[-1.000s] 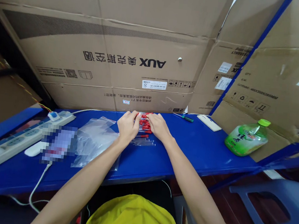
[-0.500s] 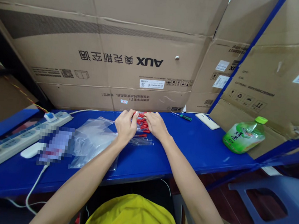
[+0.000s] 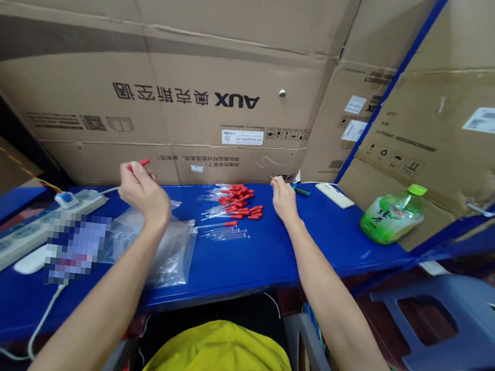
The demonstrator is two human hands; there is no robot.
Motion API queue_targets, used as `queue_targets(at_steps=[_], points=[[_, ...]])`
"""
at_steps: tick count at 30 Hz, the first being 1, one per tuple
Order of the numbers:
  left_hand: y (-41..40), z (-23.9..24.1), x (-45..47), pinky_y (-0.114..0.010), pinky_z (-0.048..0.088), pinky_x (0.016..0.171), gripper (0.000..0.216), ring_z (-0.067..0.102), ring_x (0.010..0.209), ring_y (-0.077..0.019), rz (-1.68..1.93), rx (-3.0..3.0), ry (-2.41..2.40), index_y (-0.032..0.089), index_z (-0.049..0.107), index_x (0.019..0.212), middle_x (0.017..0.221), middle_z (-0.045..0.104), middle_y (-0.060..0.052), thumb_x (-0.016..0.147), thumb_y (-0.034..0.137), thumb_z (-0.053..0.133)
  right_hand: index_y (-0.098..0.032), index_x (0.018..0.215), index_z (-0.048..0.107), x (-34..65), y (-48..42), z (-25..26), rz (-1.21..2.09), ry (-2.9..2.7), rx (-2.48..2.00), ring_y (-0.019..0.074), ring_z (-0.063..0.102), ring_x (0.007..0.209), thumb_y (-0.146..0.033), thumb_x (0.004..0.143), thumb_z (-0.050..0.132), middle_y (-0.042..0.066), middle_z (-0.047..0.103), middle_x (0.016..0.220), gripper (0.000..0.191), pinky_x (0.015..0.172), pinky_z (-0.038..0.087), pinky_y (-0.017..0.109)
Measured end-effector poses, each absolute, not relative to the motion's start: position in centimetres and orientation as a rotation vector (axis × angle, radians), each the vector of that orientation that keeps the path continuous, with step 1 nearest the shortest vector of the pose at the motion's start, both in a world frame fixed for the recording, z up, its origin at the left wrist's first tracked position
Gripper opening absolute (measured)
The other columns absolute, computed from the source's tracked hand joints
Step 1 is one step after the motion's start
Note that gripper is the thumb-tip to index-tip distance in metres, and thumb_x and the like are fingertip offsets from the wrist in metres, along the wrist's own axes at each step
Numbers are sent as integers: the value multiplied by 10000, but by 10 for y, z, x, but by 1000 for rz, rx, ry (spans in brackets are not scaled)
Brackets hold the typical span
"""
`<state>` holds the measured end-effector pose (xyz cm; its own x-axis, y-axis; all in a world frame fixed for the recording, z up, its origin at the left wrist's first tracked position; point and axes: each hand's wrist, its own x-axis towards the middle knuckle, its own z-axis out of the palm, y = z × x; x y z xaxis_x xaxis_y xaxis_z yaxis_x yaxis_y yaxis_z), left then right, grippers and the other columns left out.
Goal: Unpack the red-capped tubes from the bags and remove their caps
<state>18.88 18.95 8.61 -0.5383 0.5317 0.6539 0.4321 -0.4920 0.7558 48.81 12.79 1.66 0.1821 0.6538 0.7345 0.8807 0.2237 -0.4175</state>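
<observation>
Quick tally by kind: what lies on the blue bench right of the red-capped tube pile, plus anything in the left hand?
Screwdriver: 1
White phone: 1
Green bottle: 1
Red-capped tube in left hand: 1
Total: 4

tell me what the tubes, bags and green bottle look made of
Tubes: clear, glossy, glass or hard plastic, can't tell; red caps look like matte rubber or plastic. Bags: thin clear plastic film, crinkled, shiny. Bottle: translucent green plastic, smooth cap.

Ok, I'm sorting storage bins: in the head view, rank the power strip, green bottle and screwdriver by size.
power strip
green bottle
screwdriver
The strip sits nearer the camera, so its lead is unsure.
</observation>
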Motion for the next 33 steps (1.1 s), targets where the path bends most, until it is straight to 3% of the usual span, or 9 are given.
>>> queue_targets(at_steps=[3,6,11,18,22,27,33], points=[[191,82,189,-271,420,705,404,589,670,-156,2116,1658,1409,148,700,1069,721,631,-1,1127,383,377,-223,1086,661,499,123,17,-346,-1492,-1444,246,624,902,-430,1144,284,93,711,976,434,862,448,371],[179,69,207,-271,460,755,389,665,735,-165,1948,1905,1243,174,711,1097,816,717,-27,1111,425,414,-247,1136,724,478,121,23,-451,-1605,-1369,255,592,1017,-437,1123,408,96,677,1064,369,916,443,392],[172,55,221,-288,490,867,372,731,940,-197,1734,2145,1185,208,689,1259,1083,788,-69,1109,412,417,-251,1109,772,440,118,27,-433,-1762,-1318,247,559,944,-396,1085,541,76,670,944,273,886,425,408],[180,45,218,-276,426,763,307,700,853,-192,1633,2194,1313,211,689,1085,977,779,-58,1105,393,443,-235,1036,710,416,115,22,44,-1868,-1191,212,653,941,-293,1027,617,51,757,1045,110,905,493,372],[185,41,218,-282,368,687,329,647,752,-200,1623,2156,1424,208,645,967,843,726,-56,1086,462,474,-236,949,721,412,115,18,222,-2000,-1178,205,647,946,-305,978,729,26,758,971,76,930,482,370],[186,39,220,-282,322,654,370,581,669,-178,1576,2177,1415,217,568,832,737,648,-23,1065,499,512,-254,940,788,410,116,14,159,-2129,-1250,211,574,960,-374,931,812,27,737,945,123,929,403,378],[183,37,224,-282,383,700,304,631,732,-184,1518,2168,1308,218,599,898,806,702,-21,1025,495,589,-258,907,814,407,114,14,60,-2232,-1300,218,536,975,-413,912,829,27,731,950,156,911,337,388]])
